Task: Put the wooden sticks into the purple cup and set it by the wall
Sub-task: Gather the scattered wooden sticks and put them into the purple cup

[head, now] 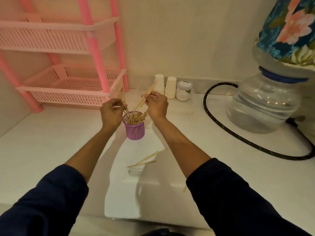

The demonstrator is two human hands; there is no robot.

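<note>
A purple mesh cup (135, 130) stands upright on the white counter, filled with several wooden sticks (134, 118). My left hand (111, 111) is just left of the cup's rim, pinching a few sticks that angle up towards the rack. My right hand (156, 105) is above and right of the rim, gripping a bundle of sticks (146, 97) whose lower ends point into the cup. Three loose sticks (143, 161) lie on the counter nearer to me. One more stick end (184, 189) shows beside my right sleeve.
A pink plastic rack (68, 86) stands at the back left. Two stacks of white paper cups (170, 90) and a small jar (184, 90) sit by the back wall. A water bottle on a dispenser (265, 106) and a black hose (221, 123) are at the right.
</note>
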